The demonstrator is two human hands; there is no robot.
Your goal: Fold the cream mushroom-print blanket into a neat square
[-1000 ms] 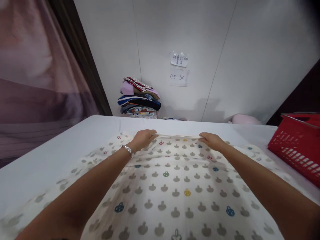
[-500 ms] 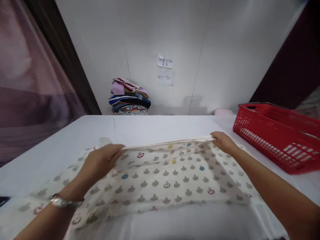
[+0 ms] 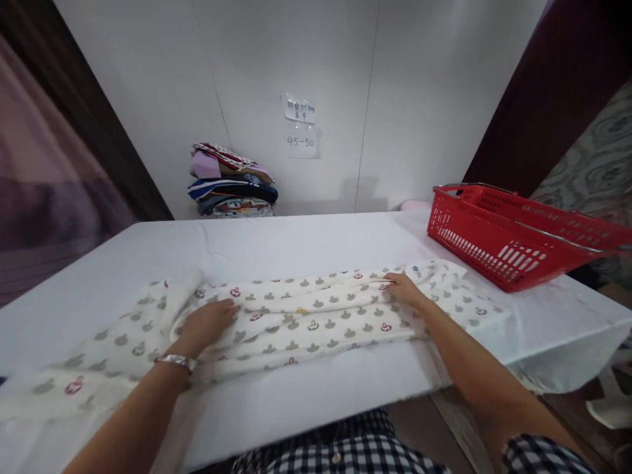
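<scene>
In the head view, a patterned cloth [image 3: 306, 316] lies folded into a long band across the white table [image 3: 306, 243], toward its near edge. It looks light, soft and limp, likely to sag and slip out of line unless taken at the folded edge near both ends. The left hand [image 3: 207, 320] rests on the cloth left of its middle, fingers loosely curled, pressing rather than gripping. The right hand [image 3: 403, 289] lies right of the middle, fingertips at the fold; whether they pinch it I cannot tell. A red basket [image 3: 508, 237] stands on the table's right end, and stacked clothes [image 3: 232, 181] sit beyond its far edge.
</scene>
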